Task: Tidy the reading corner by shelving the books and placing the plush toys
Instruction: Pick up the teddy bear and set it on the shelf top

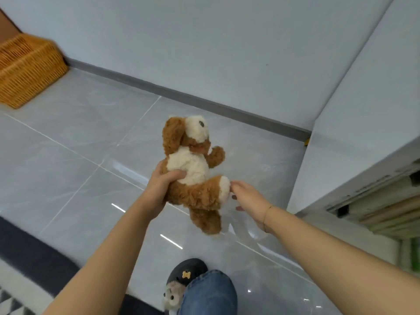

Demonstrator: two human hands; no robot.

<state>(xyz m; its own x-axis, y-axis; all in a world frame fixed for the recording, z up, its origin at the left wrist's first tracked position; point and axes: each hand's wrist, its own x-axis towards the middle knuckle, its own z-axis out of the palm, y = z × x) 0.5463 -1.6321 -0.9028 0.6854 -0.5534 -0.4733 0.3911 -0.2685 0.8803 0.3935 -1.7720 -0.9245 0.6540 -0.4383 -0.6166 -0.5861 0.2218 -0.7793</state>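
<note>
Head view, single frame, all positions taken from the plush dog [193,169]. Plush dog: brown with cream face, belly and foot pads, held in the air above the grey tiled floor [75,133], head pointing away from me toward the wall, legs toward me. My left hand [161,189] grips it at the left flank, thumb curled over the cream belly, remaining fingers wrapped behind the body and out of sight. My right hand [247,202] is on the opposite side, fingers loose and extended, fingertips touching the cream pad of the raised leg; it holds nothing, and a thin bracelet [267,212] sits at that wrist. The two hands are apart, with the toy's lower body between them. Wicker basket [29,69]: well to the left of the dog and farther away, standing on the floor against the pale wall [204,42]. Dark grey skirting [204,101] runs along the foot of that wall, beyond the dog's head. White cabinet [354,133]: to the right of the dog; under its top edge at far right some objects show, too blurred to identify. Nearer me than the dog, a knee in blue jeans [209,292] and a dark slipper [186,271] with a small plush figure [172,296] beside it. Dark rug edge [34,253] lies on the floor to the lower left.
</note>
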